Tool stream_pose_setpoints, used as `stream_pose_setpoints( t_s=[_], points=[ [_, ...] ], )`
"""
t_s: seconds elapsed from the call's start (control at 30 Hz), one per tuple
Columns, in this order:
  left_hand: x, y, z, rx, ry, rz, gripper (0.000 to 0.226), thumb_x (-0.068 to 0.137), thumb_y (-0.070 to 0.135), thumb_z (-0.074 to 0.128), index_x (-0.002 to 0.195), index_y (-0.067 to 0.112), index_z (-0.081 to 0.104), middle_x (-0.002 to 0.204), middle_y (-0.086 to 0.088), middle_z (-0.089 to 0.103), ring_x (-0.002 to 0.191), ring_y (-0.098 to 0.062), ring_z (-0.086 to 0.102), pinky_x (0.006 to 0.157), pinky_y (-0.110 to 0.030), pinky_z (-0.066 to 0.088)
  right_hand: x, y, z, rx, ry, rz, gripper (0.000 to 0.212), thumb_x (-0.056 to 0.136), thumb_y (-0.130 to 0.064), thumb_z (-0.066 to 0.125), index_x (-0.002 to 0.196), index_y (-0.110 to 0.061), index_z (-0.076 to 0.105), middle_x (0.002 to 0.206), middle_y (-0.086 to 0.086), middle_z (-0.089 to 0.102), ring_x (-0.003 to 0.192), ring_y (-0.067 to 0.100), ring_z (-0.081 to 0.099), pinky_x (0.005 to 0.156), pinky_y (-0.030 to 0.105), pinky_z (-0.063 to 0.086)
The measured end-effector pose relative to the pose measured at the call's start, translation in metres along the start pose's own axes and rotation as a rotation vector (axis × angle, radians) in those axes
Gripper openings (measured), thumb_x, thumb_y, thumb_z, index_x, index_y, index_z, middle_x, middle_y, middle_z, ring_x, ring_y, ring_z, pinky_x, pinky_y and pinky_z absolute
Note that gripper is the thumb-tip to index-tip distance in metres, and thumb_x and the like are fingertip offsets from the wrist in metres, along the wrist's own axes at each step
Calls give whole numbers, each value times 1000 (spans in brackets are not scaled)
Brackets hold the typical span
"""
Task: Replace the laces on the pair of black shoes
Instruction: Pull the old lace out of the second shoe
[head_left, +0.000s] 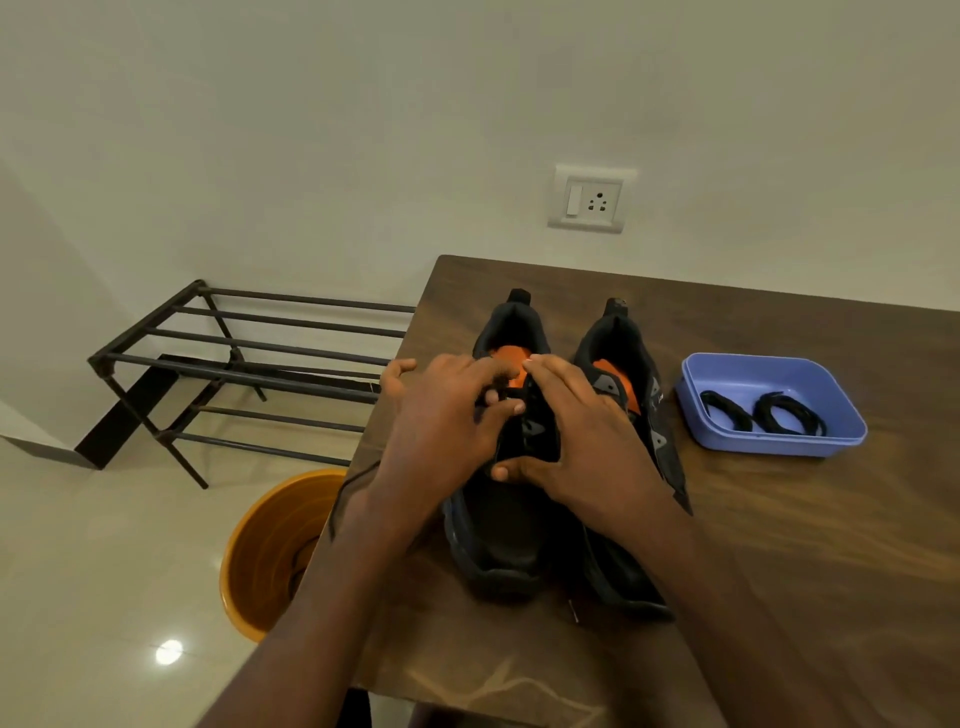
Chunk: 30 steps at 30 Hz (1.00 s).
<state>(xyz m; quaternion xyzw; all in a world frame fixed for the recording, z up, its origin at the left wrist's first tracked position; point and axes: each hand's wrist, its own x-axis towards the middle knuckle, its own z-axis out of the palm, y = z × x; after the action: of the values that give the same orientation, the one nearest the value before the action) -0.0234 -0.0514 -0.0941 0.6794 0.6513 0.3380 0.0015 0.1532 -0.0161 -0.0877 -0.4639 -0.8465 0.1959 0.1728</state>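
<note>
Two black shoes with orange insoles stand side by side on the brown table (779, 545), toes toward me. On the left shoe (501, 535), my left hand (441, 415) pinches a black lace at the eyelets. My right hand (576, 436) holds the same shoe's upper, thumb pressed on its tongue. A loose black lace (345, 493) trails from that shoe over the table's left edge. The right shoe (623, 353) stands partly hidden behind my right arm. Two coiled black laces (761, 413) lie in a blue plastic tray (831, 384) at the right.
An orange bucket (265, 551) stands on the floor just left of the table edge. A black metal shoe rack (249, 364) stands against the wall further left. A wall socket (589, 200) sits above the table's far edge.
</note>
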Motion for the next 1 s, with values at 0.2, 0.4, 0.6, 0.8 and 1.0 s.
stream_pose_setpoints(
  t_s=[0.2, 0.4, 0.6, 0.8, 1.0],
  points=[
    [2, 8, 3, -271, 94, -181, 13, 101, 19, 58, 95, 28, 65, 90, 10, 68, 96, -9, 65, 103, -48, 40, -2, -1, -1, -12, -6, 1, 116, 72, -65, 81, 163, -36, 16, 172, -15, 5, 157, 12, 12, 127, 47, 19],
    [6, 6, -11, -397, 27, -255, 11, 98, 30, 68, 109, 31, 64, 87, 11, 67, 94, -12, 63, 93, -45, 44, -1, -4, -2, 15, -19, 17, 116, 72, -64, 81, 163, -38, 14, 171, -17, 8, 158, 8, 5, 129, 48, 16],
    [2, 2, -4, 56, 110, -77, 13, 94, 23, 69, 93, 36, 67, 97, 18, 66, 104, -8, 57, 94, -40, 25, -1, -3, 0, 11, -23, 19, 115, 74, -67, 79, 163, -39, 13, 171, -20, 6, 158, 8, 5, 129, 48, 15],
    [11, 21, -19, -924, 202, -394, 13, 106, 6, 52, 101, 1, 63, 75, -3, 68, 71, -14, 67, 73, -25, 58, 0, -6, -4, 28, -23, 39, 118, 69, -63, 84, 162, -39, 15, 170, -19, 13, 158, 10, 9, 128, 49, 18],
    [2, -1, -6, -119, -4, -40, 17, 94, 27, 73, 109, 29, 66, 98, 16, 61, 85, -4, 61, 82, -41, 58, -1, -4, -1, 37, 2, 25, 116, 71, -66, 81, 162, -37, 16, 171, -15, 16, 157, 11, 13, 128, 46, 20]
  ],
)
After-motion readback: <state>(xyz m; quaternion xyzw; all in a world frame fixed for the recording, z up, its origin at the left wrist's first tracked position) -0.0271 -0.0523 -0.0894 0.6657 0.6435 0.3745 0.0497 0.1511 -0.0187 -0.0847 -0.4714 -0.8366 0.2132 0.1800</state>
